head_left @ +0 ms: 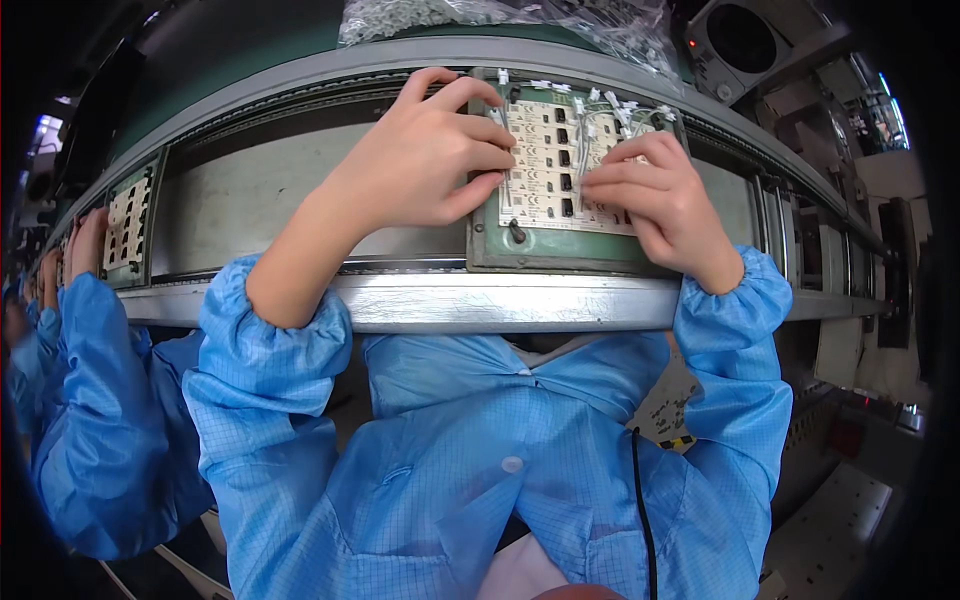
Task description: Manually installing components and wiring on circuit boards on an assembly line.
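Observation:
A panel of several joined white circuit boards (pixel 537 178), with black parts on them, sits in a green carrier plate (pixel 560 250). My left hand (pixel 430 155) comes over the panel's left edge. Its thumb and fingers close in on that edge beside a thin white wire; what lies between the fingertips is hidden. Over the panel's middle, my right hand (pixel 655 195) has thumb and fingers pinched at a white wire lead (pixel 582 150) that runs down between the board columns. White connectors (pixel 610 103) on wires lie along the panel's far edge. The right hand covers part of the panel's right side.
The carrier rests across a conveyor with a metal front rail (pixel 500 303). Clear plastic bags (pixel 400 18) of white parts lie beyond the far rail. At left, a co-worker's hand (pixel 88 240) is at another board carrier (pixel 130 222). A dark round device (pixel 738 38) stands at the far right.

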`<state>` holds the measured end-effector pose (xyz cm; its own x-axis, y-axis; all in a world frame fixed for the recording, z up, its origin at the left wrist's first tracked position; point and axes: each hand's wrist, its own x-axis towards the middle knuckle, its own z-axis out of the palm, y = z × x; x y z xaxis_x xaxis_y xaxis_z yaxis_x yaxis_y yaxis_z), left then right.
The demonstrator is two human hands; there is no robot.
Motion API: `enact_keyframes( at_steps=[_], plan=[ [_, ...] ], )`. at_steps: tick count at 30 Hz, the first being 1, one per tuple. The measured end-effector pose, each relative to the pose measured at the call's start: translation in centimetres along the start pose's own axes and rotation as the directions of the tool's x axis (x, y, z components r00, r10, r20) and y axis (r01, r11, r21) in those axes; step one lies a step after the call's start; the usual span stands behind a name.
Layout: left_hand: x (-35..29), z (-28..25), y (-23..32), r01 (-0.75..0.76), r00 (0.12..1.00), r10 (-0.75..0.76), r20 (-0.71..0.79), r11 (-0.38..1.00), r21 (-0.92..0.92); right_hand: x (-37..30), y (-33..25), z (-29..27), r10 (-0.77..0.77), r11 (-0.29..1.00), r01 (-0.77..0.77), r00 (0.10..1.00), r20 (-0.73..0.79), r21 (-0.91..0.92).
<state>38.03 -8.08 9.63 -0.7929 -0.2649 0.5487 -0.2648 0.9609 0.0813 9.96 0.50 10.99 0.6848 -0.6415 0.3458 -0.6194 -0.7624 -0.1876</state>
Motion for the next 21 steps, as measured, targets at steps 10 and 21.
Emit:
enact_keyframes(
  at_steps=[10,21],
  plan=[
    [1.7,1.1,-3.0,0.03,0.998,-0.03,0.059,1.0,-0.003,3.0,4.5,0.2,0.061,0.994,-0.065,0.997,-0.044,-0.091],
    [1.6,1.0,-3.0,0.127,0.992,-0.127,0.015,0.992,-0.024,5.2,3.2,0.6,0.184,0.981,-0.193,0.964,-0.19,-0.032]
  ],
)
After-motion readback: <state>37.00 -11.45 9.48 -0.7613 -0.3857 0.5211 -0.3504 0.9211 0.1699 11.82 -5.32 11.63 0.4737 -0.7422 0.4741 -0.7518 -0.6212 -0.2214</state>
